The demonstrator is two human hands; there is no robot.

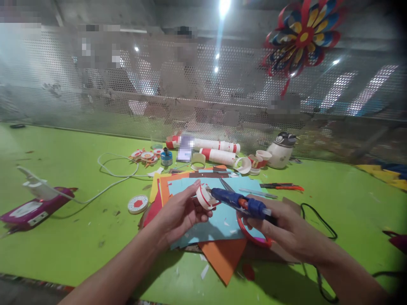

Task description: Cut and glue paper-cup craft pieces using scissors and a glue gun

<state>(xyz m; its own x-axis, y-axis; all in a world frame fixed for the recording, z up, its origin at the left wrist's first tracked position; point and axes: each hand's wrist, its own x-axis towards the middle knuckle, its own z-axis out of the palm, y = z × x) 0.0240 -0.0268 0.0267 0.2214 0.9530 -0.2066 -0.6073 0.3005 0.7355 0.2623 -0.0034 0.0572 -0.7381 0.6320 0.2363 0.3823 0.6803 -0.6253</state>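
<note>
My left hand is closed round a small white paper ring with red edges, tilted above the light blue sheets. In my right hand is a dark blue glue gun, its tip pointing left and touching or nearly touching the ring. Red-handled scissors lie on the sheets below the glue gun, partly hidden by it and by my right hand. Orange, yellow and red sheets show under the blue ones.
Behind the sheets are stacked paper cups, a blue bottle, a phone and a penguin-shaped container. A purple power strip with a white cable lies left. Pens and a black cord are right.
</note>
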